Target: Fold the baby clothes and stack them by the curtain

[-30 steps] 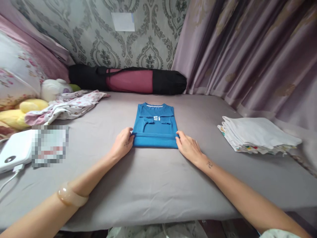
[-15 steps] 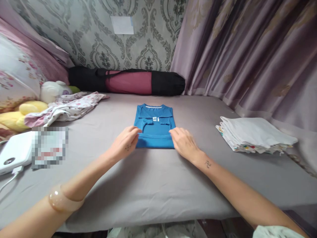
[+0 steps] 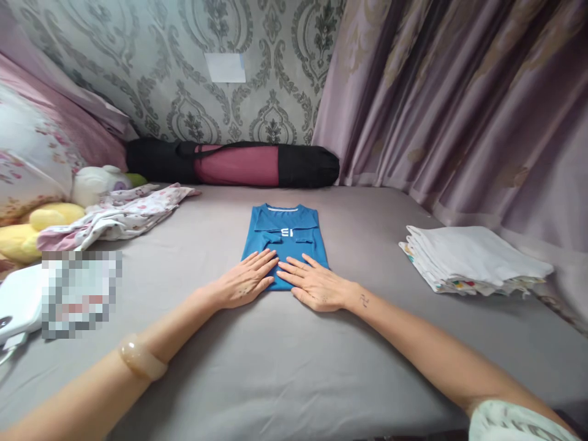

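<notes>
A blue long-sleeved shirt [image 3: 294, 223] lies front up on the grey bed sheet, its neckline toward the wall and its sleeves folded in over the chest. White lettering shows partly between the sleeves. My left hand [image 3: 248, 278] rests flat on the lower left of the shirt, fingers stretched out. Across from it, my right hand [image 3: 316, 283] presses flat on the lower right, fingers spread. The fingertips of the two hands nearly meet. Both hands cover much of the shirt's lower part.
A stack of folded white cloths [image 3: 478, 257] lies to the right. On the left are a white power bank [image 3: 22, 300], a blurred packet [image 3: 82, 294], crumpled printed clothing [image 3: 124, 217] and plush toys [image 3: 59, 214]. A long black and maroon bag [image 3: 236, 165] lies along the wall.
Both hands have let go of the shirt's lower hem, which they were pinching at its sides. They have moved inward and now lie flat on the shirt. The view has tilted up slightly.
</notes>
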Available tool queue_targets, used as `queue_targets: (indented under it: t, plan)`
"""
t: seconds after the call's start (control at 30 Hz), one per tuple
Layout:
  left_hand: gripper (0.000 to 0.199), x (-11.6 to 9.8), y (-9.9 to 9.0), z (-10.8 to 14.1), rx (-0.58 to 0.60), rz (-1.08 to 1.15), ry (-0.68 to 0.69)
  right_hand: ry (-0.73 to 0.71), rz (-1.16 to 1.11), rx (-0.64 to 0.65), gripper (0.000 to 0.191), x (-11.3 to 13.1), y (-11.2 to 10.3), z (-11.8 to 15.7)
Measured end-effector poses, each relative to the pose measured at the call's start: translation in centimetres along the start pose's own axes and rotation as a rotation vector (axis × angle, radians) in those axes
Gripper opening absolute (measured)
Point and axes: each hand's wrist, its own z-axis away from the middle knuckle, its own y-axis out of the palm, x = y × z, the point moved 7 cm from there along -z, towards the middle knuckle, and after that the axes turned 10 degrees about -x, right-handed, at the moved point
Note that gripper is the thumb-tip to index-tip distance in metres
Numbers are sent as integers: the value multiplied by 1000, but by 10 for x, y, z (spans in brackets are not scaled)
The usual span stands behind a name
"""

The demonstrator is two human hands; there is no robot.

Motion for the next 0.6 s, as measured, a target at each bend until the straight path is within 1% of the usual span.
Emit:
queue_targets:
  t: [0.07, 0.17, 0.23, 0.37, 0.43, 0.5, 0.57, 0.6]
  plan:
    - [59, 1, 5, 1, 28, 3, -19, 4, -22, 2, 54, -1, 2, 0]
    - [58, 1, 8, 1, 25, -5, -29, 17, -47, 13, 55, -3, 4, 1]
    - [58, 2, 7, 1, 24, -6, -28, 32, -70, 22, 54, -4, 3, 1]
    - [58, 3, 3, -1, 90, 17, -11, 95, -190, 24, 48, -8, -3, -2]
    - [56, 2, -3, -6, 82, 24, 8, 177, -215, -53, 47, -14, -9, -6]
    - [54, 1, -10, -11, 12, 8, -9, 305, -146, -185, 50, -25, -16, -10]
    - [57, 1, -14, -16, -72, -24, -78, 444, -35, -280, 57, -36, -17, -9]
    - [61, 2, -14, -18, -99, -41, -121, 499, 9, -292, 62, -40, -15, -8]
